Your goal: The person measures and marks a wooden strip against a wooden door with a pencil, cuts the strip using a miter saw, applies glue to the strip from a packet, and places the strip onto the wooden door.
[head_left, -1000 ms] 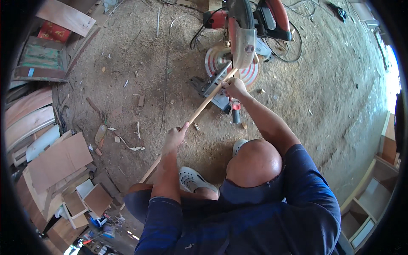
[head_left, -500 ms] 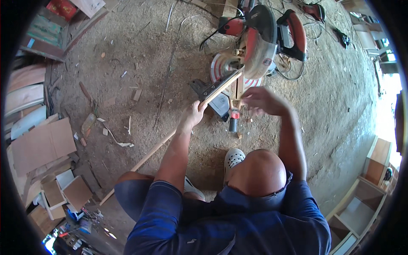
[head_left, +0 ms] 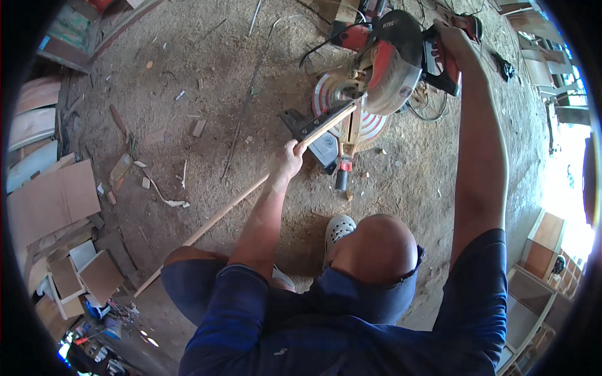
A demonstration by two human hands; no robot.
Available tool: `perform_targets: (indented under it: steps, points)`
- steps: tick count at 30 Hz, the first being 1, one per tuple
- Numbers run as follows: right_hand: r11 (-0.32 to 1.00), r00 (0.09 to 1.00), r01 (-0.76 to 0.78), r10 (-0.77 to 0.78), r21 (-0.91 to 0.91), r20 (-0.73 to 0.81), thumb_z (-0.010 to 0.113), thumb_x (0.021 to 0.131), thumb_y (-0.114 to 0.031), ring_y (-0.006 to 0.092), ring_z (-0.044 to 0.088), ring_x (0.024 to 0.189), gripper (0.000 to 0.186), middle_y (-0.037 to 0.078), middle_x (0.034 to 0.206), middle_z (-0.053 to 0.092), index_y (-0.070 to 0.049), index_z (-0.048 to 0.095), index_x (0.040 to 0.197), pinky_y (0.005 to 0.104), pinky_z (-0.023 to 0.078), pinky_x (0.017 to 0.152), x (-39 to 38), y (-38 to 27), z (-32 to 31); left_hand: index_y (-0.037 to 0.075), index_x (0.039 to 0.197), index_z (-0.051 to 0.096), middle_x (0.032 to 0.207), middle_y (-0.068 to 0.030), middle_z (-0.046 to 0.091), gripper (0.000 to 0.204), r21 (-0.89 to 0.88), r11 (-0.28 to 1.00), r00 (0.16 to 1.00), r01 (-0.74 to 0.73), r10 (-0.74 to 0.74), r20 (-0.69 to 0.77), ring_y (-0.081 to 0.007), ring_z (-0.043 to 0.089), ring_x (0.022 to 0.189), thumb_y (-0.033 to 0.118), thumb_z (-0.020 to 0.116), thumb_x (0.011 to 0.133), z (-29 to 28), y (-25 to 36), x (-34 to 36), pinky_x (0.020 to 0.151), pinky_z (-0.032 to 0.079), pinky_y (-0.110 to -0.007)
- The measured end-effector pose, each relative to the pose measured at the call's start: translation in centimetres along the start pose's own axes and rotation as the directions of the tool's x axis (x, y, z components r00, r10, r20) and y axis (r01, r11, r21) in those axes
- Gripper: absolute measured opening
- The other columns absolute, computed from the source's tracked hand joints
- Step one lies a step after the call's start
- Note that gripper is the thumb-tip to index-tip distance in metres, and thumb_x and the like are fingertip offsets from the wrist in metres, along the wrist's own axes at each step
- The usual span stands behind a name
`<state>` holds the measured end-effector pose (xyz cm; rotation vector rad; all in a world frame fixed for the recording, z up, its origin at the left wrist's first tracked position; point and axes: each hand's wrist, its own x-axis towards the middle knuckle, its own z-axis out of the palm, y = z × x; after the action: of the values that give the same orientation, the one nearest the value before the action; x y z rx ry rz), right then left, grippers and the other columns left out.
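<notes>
My left hand (head_left: 286, 160) grips a long, thin wooden strip (head_left: 223, 212) that runs diagonally from lower left up along the metal fence (head_left: 308, 128) of a red and black miter saw (head_left: 395, 56), its upper end under the blade guard (head_left: 390, 91). My right hand (head_left: 457, 46) is wrapped round the saw's handle at upper right. The saw's red-and-white striped round base (head_left: 322, 96) sits on the dusty floor, with a dark grip (head_left: 342, 180) at its front. My bent knees and a white clog (head_left: 339, 233) show below.
Plywood boards (head_left: 52, 200) and offcuts (head_left: 103, 273) are piled along the left. Wooden box frames (head_left: 545, 242) stand at the right near a bright opening. Cords (head_left: 425, 111), a black bag (head_left: 503, 67) and another red-black tool (head_left: 466, 27) lie beyond the saw. Scraps (head_left: 176, 203) litter the floor.
My right hand has left the strip and risen to the saw handle, arm now stretched up. My left hand has moved up and right along with the strip, closer to the fence.
</notes>
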<state>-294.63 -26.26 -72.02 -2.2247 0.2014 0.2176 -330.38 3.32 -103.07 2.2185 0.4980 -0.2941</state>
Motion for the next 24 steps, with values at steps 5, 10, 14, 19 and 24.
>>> perform_targets:
  steps: [5, 10, 14, 19, 24]
  points:
    - [0.999, 1.000, -0.004, 0.004, 0.035, 0.012, 0.054, 0.108, -0.049, 0.0239, 0.058, 0.052, 0.053, 0.009, 0.067, 0.058, -0.001, 0.060, 0.085, 0.0412, 0.048, 0.048, -1.3, -0.2, -0.1, 0.007, 0.105, 0.066, 0.093, -0.0246, 0.075, 0.032, 0.134, 0.981, 0.979, -0.139, 0.157, -0.129, -0.0468, 0.074, 0.091, 0.038, 0.057, 0.106, 1.5, 0.6, 0.1, 0.078, 0.058, -0.058]
    - [0.999, 0.981, 0.016, -0.007, 0.049, -0.195, 0.049, 0.107, -0.060, 0.0268, 0.066, 0.057, 0.066, 0.014, 0.072, 0.065, 0.002, 0.065, 0.094, 0.0408, 0.052, 0.048, -5.2, 2.5, 0.8, 0.007, 0.104, 0.065, 0.092, -0.0237, 0.075, 0.026, 0.119, 0.987, 0.979, -0.105, 0.124, -0.164, -0.0454, 0.074, 0.088, 0.032, 0.057, 0.106, 2.3, 1.0, -0.1, 0.076, 0.058, -0.058]
    - [0.957, 0.941, -0.159, 0.221, 0.242, -0.255, 0.046, 0.105, -0.069, 0.0260, 0.067, 0.058, 0.073, 0.014, 0.074, 0.068, 0.000, 0.069, 0.100, 0.0392, 0.054, 0.051, -10.0, 3.3, 2.1, 0.008, 0.106, 0.066, 0.095, -0.0229, 0.076, 0.027, 0.117, 0.992, 0.990, -0.053, 0.067, -0.123, -0.0447, 0.074, 0.091, 0.033, 0.056, 0.106, 1.8, 1.6, -0.4, 0.078, 0.058, -0.057]
    - [0.897, 0.967, -0.152, 0.222, 0.414, -0.127, 0.043, 0.104, -0.072, 0.0236, 0.066, 0.062, 0.072, 0.010, 0.078, 0.068, -0.005, 0.069, 0.109, 0.0373, 0.054, 0.056, -13.0, 4.9, 2.3, 0.008, 0.114, 0.068, 0.102, -0.0213, 0.077, 0.032, 0.111, 0.994, 0.993, -0.010, 0.023, -0.115, -0.0436, 0.074, 0.099, 0.036, 0.054, 0.106, 1.2, 1.9, -0.1, 0.087, 0.058, -0.056]
    - [0.849, 0.977, -0.163, 0.208, 0.503, -0.034, 0.047, 0.101, -0.075, 0.0221, 0.062, 0.059, 0.068, 0.007, 0.074, 0.063, -0.010, 0.066, 0.103, 0.0369, 0.051, 0.055, -13.8, 6.3, 2.3, 0.007, 0.116, 0.069, 0.106, -0.0234, 0.076, 0.034, 0.049, 0.997, 0.998, 0.064, -0.063, -0.018, -0.0439, 0.073, 0.104, 0.037, 0.055, 0.105, 0.7, 2.7, 0.1, 0.089, 0.057, -0.056]
